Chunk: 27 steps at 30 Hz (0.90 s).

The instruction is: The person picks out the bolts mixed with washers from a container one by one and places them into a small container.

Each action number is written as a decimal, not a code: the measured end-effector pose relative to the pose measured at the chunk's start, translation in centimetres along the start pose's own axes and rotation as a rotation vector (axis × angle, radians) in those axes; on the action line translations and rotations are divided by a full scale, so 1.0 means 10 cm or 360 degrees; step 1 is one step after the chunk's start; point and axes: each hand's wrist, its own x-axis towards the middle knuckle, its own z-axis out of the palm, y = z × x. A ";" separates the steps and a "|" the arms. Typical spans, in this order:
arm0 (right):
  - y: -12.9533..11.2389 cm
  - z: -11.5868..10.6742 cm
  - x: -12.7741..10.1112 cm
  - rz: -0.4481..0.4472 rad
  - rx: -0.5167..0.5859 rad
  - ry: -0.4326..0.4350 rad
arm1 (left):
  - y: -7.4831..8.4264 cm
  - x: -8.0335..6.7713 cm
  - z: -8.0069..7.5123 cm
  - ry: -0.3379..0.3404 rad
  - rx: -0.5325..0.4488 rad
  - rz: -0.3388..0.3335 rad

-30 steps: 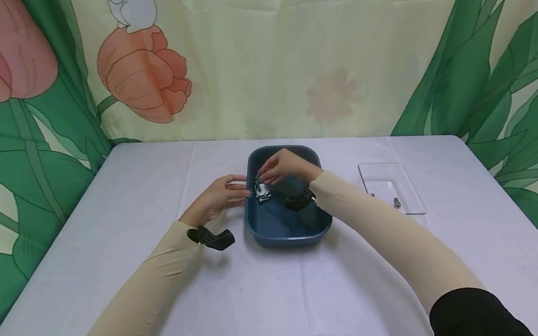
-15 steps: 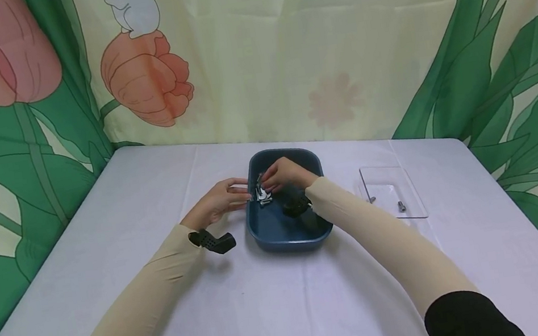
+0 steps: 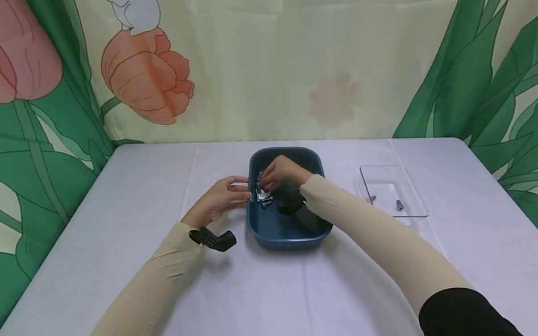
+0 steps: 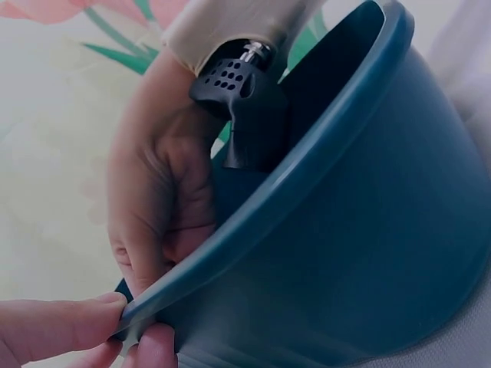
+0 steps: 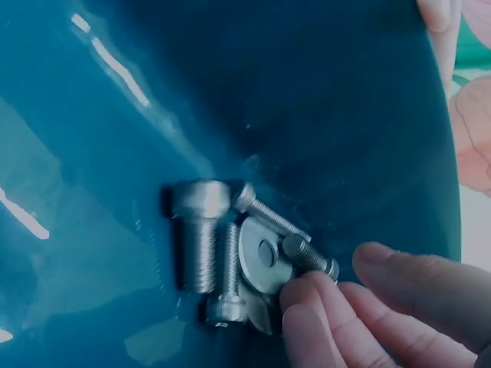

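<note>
A dark blue bin (image 3: 293, 238) stands mid-table. My left hand (image 3: 221, 197) pinches the bin's left rim between thumb and fingers (image 4: 115, 330). My right hand (image 3: 282, 172) reaches down inside the bin (image 5: 115, 115) at its left wall. There lie a thick bolt (image 5: 201, 230), thinner bolts (image 5: 229, 284) and a round washer (image 5: 265, 257) in a small heap (image 3: 262, 195). The tips of my right hand (image 5: 337, 287) close on the threaded end of a small bolt (image 5: 307, 257) that rests on the washer. The bolt still lies on the bin floor.
A clear flat tray (image 3: 390, 174) with two small screws (image 3: 400, 205) lies right of the bin. A black camera mount (image 3: 212, 239) sits on my left wrist, another (image 4: 245, 107) on the right. A flowered cloth hangs behind and beside the white-covered table (image 3: 268, 306).
My right hand has edged a little to the left, lower onto the heap of bolts. The left hand keeps its hold on the rim.
</note>
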 end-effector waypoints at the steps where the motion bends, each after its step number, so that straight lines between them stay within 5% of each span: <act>1: 0.00 0.00 0.00 0.0010 0.0008 0.0001 | 0.00 0.00 0.00 -0.0005 -0.0001 0.0005; 27: 0.06 0.01 0.08 0.0083 0.0135 0.0048 | 0.01 0.02 0.01 0.0048 0.0056 -0.0054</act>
